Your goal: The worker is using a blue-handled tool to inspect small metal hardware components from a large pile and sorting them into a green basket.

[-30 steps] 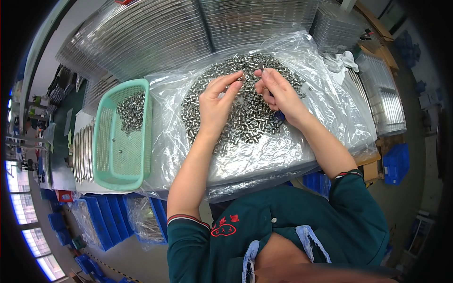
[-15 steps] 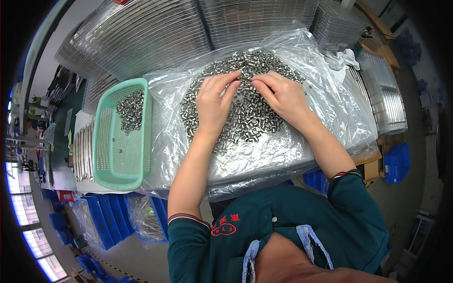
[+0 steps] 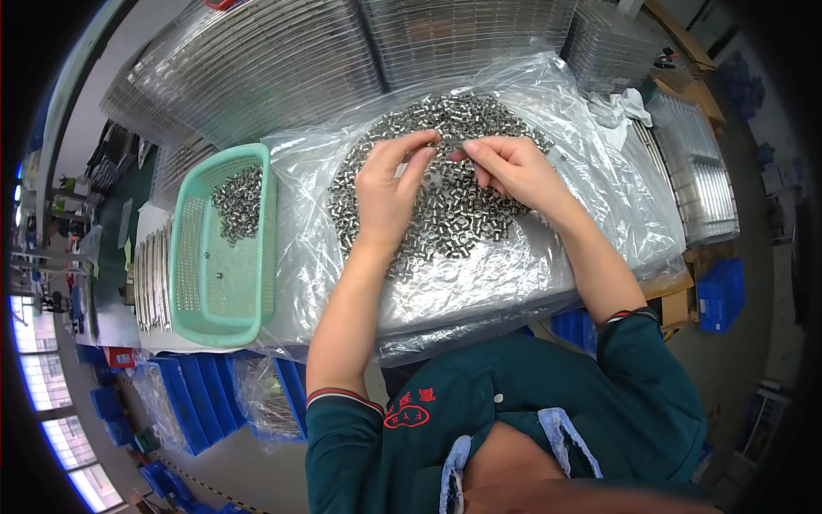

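The person's dark green shirt point(image 3: 548, 385) fills the lower edge, its short sleeves ending in striped bands. Below the near edge of the work surface, to the left, stand blue bins point(image 3: 199, 398), with clear bags beside them. A wrinkled clear plastic sheet point(image 3: 467, 295) covers the middle of the surface, its near part bare and shiny.

Both forearms reach out over this sheet. The left hand point(image 3: 385, 190) is held above the left part of a wide pile of small metal parts point(image 3: 449, 227), thumb and forefinger curved toward each other with a narrow gap at the tips; whether they pinch a part cannot be told. The right hand point(image 3: 520, 176) faces it from over the right part of the pile, its thumb brought against the forefinger on a thin grey piece point(image 3: 455, 144), too small to make out. This piece points toward the left fingertips; contact cannot be told.

To the left of the sheet sits a pale green basket point(image 3: 268, 223), with loose metal parts point(image 3: 240, 201) heaped at its far end and a few apart nearer the middle. Beyond the pile, a crumpled white cloth point(image 3: 623, 110) lies to the right, and tall stacks of clear trays point(image 3: 265, 73) line the back.
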`<state>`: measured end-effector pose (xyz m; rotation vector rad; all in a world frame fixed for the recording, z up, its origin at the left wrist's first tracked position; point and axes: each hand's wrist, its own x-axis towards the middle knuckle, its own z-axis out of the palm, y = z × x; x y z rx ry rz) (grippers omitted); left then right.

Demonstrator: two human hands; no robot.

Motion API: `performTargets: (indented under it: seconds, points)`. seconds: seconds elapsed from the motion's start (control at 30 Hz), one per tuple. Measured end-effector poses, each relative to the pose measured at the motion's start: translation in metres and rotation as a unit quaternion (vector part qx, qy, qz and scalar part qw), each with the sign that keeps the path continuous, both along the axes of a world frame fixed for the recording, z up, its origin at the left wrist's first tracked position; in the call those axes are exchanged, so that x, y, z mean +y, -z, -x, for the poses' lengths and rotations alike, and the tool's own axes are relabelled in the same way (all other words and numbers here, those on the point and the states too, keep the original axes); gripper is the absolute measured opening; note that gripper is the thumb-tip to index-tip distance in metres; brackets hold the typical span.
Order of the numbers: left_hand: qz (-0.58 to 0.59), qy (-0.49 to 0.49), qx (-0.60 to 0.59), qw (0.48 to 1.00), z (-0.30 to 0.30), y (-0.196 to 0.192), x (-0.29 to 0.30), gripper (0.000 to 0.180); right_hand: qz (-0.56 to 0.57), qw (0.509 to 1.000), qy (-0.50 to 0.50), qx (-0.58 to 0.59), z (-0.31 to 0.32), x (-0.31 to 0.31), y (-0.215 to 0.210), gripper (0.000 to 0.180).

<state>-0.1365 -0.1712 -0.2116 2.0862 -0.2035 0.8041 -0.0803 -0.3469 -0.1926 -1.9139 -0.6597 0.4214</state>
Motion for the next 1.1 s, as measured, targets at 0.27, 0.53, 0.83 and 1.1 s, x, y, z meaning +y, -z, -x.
performTargets:
  seconds: [0.27,0.53,0.83,1.1]
  points:
    - [0.320,0.123,0.122,0.931,0.000,-0.003,-0.002,0.021,-0.286,0.927,0.033,0.241,0.003,0.005,0.000,0.028]
    - [0.354,0.167,0.153,0.907,0.001,-0.007,-0.002,0.023,-0.297,0.876,0.004,0.379,0.009,0.010,0.009,0.025]
    - [0.300,0.161,0.139,0.930,0.000,0.004,-0.003,0.029,-0.281,0.865,0.007,0.415,0.009,0.014,0.012,0.020]
    - [0.088,0.071,0.031,0.993,0.001,0.002,-0.011,0.039,-0.306,0.833,-0.005,0.461,0.007,0.012,0.017,0.018]
